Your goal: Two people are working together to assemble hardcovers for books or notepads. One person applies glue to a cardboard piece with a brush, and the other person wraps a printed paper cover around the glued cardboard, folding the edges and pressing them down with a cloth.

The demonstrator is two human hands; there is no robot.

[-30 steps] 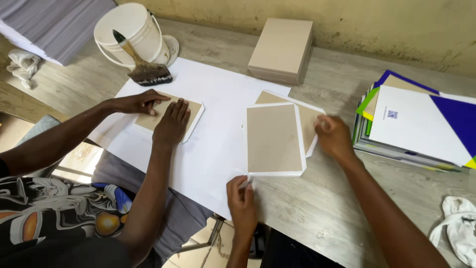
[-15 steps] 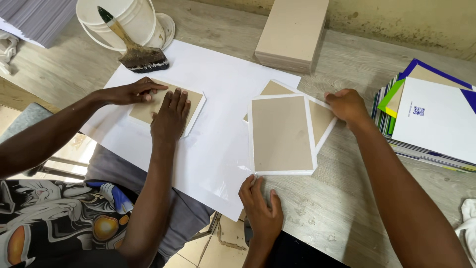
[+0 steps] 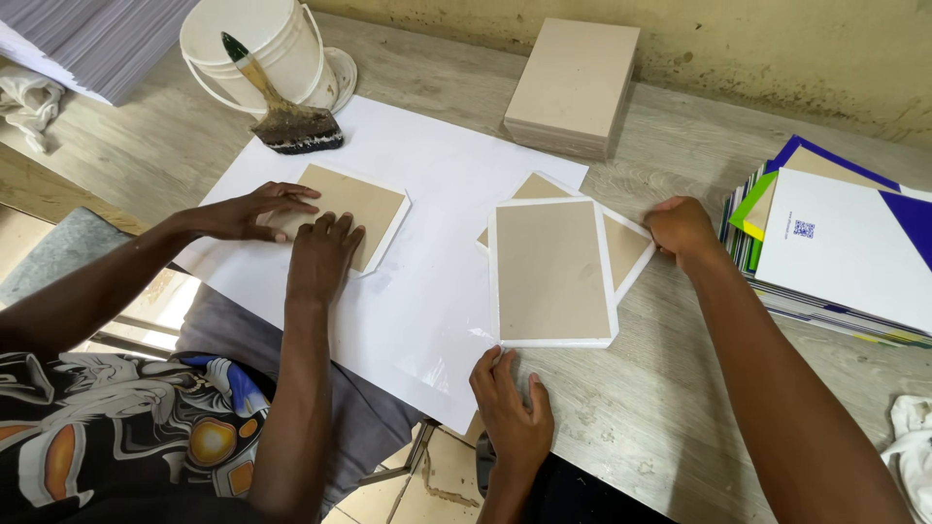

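A tan board edged in white paper point(image 3: 551, 272) lies on top of a second, skewed tan board point(image 3: 626, 245) on the big white sheet point(image 3: 427, 194). My left hand point(image 3: 512, 403) rests flat at the top board's near left corner, fingertips on the white edge. My right hand point(image 3: 682, 229) is curled against the right edge of the lower board. At the left, a co-worker's two hands point(image 3: 291, 233) press on another tan board point(image 3: 351, 206).
A white bucket point(image 3: 262, 44) with a dirty wide brush point(image 3: 286, 121) stands at the back left. A stack of tan boards point(image 3: 573, 87) sits at the back. Coloured printed covers point(image 3: 835, 252) are piled at the right. A grey paper stack point(image 3: 92, 39) and white rags point(image 3: 913, 451) lie at the edges.
My left hand has slid up to the top board's near left corner. My right hand stays at the boards' right edge. The co-worker's hands keep pressing their board.
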